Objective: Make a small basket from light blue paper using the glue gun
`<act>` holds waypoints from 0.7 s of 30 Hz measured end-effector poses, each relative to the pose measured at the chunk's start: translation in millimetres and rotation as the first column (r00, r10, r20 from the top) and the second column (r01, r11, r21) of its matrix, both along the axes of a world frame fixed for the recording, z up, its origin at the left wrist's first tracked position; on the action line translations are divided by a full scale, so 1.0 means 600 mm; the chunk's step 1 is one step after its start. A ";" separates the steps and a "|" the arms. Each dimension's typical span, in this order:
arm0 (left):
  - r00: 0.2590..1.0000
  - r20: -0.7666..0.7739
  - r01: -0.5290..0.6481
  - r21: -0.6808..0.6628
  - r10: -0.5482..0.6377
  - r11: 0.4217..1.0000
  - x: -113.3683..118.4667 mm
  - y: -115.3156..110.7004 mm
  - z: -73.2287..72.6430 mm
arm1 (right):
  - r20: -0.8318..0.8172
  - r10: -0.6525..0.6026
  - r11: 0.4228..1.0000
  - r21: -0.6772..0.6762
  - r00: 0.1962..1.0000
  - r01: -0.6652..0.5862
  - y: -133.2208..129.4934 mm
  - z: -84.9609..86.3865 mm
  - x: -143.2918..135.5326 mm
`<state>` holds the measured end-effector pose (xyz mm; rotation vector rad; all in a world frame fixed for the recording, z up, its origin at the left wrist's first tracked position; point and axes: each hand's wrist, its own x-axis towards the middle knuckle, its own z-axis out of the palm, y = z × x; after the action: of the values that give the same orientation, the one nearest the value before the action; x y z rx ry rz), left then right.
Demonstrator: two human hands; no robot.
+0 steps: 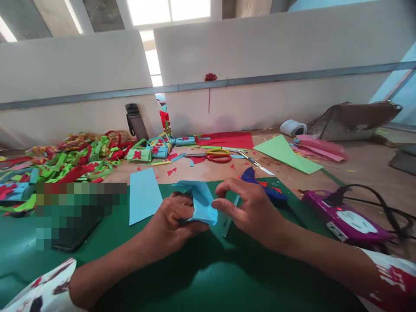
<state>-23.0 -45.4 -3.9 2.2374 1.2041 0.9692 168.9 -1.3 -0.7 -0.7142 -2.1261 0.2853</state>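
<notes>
My left hand point(178, 216) is closed around a folded piece of light blue paper point(203, 201), which stands bent up above the fingers. Just right of it is my right hand point(250, 208), thumb and forefinger curved with a gap between them, the fingertips close to the paper's edge. A thin clear stick point(228, 222), like a glue stick, shows below the right fingers; its upper part is hidden behind the hand. Beyond that hand lies a blue glue gun point(276, 196), partly covered. A flat light blue sheet point(144, 197) rests left of my left hand.
A green mat point(195, 277) covers the near table. Scissors point(219, 155), a utility knife point(256, 162) and small paper bags point(159, 149) lie farther back. Paper strips point(81, 158) heap at left, near a bottle point(136, 123). At right is a purple power strip point(346, 219) with cables.
</notes>
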 end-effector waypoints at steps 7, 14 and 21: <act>0.985 -0.173 0.027 0.029 -0.022 0.999 0.003 -0.002 0.002 | 0.103 0.053 0.943 -0.332 0.993 -0.016 -0.006 -0.004 -0.009; 0.989 -0.148 0.002 0.042 0.004 0.999 0.016 -0.011 0.000 | 0.139 0.002 0.966 -0.258 0.990 0.035 -0.007 -0.012 -0.011; 0.989 -0.147 0.022 -0.002 -0.022 1.000 0.011 -0.010 -0.008 | 0.123 0.039 0.916 -0.400 0.992 0.014 0.000 -0.003 -0.012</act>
<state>-16.6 -51.4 -9.0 2.3514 1.2377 0.8074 161.4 -1.5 -2.5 -0.9768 -2.2185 0.7153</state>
